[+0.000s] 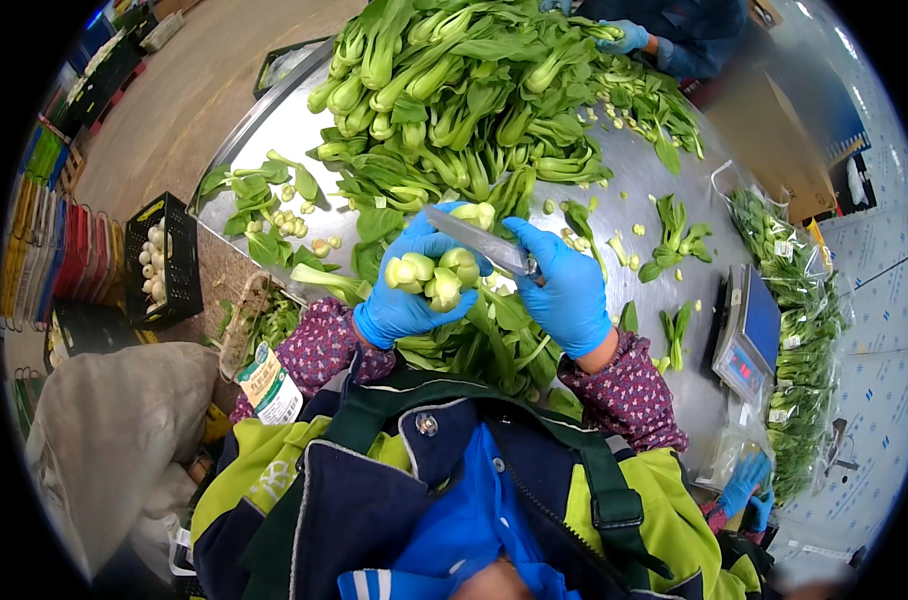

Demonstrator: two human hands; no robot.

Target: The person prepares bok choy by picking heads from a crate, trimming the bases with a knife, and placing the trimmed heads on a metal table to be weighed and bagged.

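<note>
Your blue-gloved left hand (399, 308) is closed around several green bok choy heads (444, 286), pale rounded bases uppermost, above the shiny metal counter (296, 118). Your blue-gloved right hand (568, 292) grips a silver-bladed knife (479, 240), its blade just beyond those bases.

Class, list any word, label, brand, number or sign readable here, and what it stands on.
White-and-green label by the left sleeve: printed, with a barcode; wording not quoted.
Scale display: red digits, too small to read surely.
Labels on bagged greens: too small.
White marking on the jacket: unclear.
</note>
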